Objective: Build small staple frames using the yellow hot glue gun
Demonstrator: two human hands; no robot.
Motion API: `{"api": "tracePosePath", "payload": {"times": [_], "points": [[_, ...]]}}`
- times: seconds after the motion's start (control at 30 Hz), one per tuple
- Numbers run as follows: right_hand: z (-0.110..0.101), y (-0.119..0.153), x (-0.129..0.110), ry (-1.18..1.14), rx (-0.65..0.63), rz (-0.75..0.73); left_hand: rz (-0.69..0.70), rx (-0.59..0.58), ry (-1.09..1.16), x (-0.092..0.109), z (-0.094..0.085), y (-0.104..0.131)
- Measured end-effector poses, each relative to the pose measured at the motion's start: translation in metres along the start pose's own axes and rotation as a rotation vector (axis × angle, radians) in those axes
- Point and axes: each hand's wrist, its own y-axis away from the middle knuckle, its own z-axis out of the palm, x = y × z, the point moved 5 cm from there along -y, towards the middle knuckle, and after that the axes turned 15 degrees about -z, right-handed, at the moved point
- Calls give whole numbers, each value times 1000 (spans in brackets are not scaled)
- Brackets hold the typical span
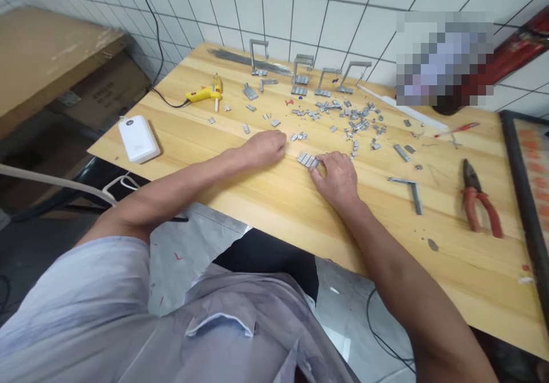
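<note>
My right hand [339, 178] has its thumb and forefinger closed on the end piece of a short row of small grey metal pieces [305, 159]. The row lies flat on the wooden table [244, 186]. To its left, my left hand [266, 147] rests on the table with its fingers curled in. Whatever those fingers might hold is hidden. Just beyond the left fingertips lies a little cluster of grey metal pieces [299, 136]. A larger scatter of such pieces [360, 121] spreads farther back, beyond my right hand.
Several L-shaped and bracket-like metal frames [302, 74] stand along the back. A yellow glue gun [206, 93] and a white power bank [139, 139] are on the left. Red-handled pliers [478, 200] and an angled metal piece [414, 193] lie right. A dark-framed panel [521, 200] borders the right edge.
</note>
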Motion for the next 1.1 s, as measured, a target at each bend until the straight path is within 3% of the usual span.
{"api": "tracePosePath", "payload": {"times": [0.1,0.2,0.3,0.63,0.93,1.0,1.1], "points": [[0,0,3,5,8,-5,-81,-37,604,-15,-11,2],[-2,1,3,-2,19,-23,-183,-228,1213,-14,-12,8],[-5,2,1,-10,26,-64,-263,-415,1504,-3,-9,12],[-7,4,-9,-6,39,-166,-294,-600,1617,7,-4,8],[-13,7,-13,-70,86,-168,-380,-631,1569,-13,-8,-4],[-15,8,-15,-67,86,-164,-378,-603,1573,-20,-10,-12],[-18,10,-16,-62,84,-157,-368,-447,1580,-38,-21,-31]]}}
